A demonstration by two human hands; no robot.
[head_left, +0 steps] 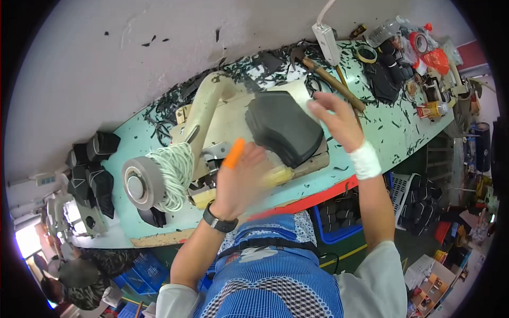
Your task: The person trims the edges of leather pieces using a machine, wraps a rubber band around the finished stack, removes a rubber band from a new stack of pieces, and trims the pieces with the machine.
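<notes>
A black moulded, panel-like piece (286, 127) lies on the bed of a cream sewing machine (204, 106), its left edge smeared by motion. My left hand (241, 177), wearing a dark wristwatch, is over the machine's front, left of the black piece. An orange, finger-shaped thing (234, 153) shows at its fingers; whether it is worn or held I cannot make out. The blur hides how those fingers are set. Just off the piece's upper right edge is my right hand (336, 119), with a white wristband. Its fingers are stretched and apart, holding nothing.
A hammer (339, 85) and a white power strip (326, 45) lie behind the machine among black scraps. Bottles, tape rolls and bags crowd the table's right end. White cord (172, 175) hangs by the handwheel (137, 185). A blue crate (339, 233) stands below; a person sits lower left.
</notes>
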